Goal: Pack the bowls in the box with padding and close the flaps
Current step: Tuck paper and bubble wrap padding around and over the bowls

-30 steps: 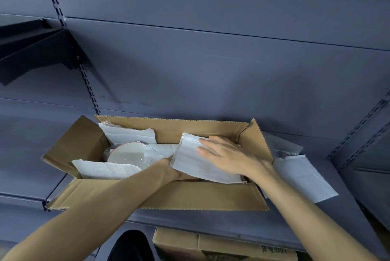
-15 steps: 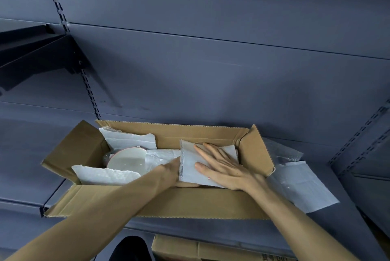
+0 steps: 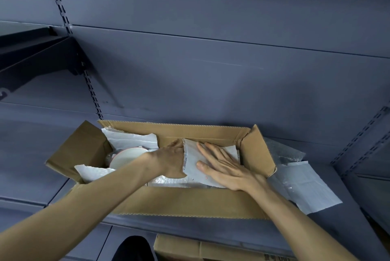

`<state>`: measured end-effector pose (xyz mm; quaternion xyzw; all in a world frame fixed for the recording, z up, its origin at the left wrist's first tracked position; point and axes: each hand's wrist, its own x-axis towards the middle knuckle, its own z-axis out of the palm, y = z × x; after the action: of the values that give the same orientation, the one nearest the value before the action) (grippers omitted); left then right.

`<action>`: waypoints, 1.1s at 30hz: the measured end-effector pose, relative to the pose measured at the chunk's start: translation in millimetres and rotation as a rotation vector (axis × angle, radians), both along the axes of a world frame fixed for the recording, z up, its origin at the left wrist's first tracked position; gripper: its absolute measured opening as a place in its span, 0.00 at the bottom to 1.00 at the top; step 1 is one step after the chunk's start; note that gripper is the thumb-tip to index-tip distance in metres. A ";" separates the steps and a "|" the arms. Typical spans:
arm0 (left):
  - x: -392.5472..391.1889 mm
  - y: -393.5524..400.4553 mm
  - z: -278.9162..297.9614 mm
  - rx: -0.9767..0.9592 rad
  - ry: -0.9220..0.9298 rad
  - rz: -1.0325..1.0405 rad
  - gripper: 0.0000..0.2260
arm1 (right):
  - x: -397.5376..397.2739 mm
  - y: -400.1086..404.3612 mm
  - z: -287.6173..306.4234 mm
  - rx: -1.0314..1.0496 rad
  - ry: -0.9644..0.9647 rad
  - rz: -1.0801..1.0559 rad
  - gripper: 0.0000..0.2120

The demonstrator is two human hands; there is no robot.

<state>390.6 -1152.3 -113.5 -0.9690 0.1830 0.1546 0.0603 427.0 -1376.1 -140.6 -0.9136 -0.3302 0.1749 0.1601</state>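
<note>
While the right hand [image 3: 223,168] lies flat, fingers spread, on a white padding sheet [image 3: 191,168] inside the open cardboard box [image 3: 190,201], the left hand [image 3: 171,161] curls around that sheet's left edge. Compared to half a second ago, the left hand's climbed higher. A bowl [image 3: 126,156] sits at the left of the box, all on a grey metal shelf [image 3: 232,229].

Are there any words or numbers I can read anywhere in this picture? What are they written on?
Lower cardboard box under the shelf: dark print at its right bottom edge, upside down and cut off, too blurred to read.
Open cardboard box being packed: no writing visible.
White padding sheets: no writing visible.
</note>
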 end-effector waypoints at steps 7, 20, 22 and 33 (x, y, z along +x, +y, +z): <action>-11.9 33.7 9.8 -0.018 -0.085 -0.003 0.33 | -0.9 0.5 0.9 -0.021 -0.008 0.010 0.35; -30.3 15.8 31.2 -0.020 -0.349 -0.040 0.33 | 0.9 5.8 4.5 -0.226 -0.045 0.060 0.37; -27.8 -5.2 30.1 0.009 -0.221 -0.093 0.33 | 1.0 6.5 6.4 -0.228 -0.043 0.060 0.39; -14.5 -32.3 10.2 0.034 0.100 -0.015 0.40 | 1.4 -19.9 20.3 -0.202 -0.008 0.011 0.45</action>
<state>376.1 -1184.7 -103.3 -0.9575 0.1905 0.2055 0.0689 428.4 -1396.0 -120.3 -0.9240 -0.3165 0.2047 0.0647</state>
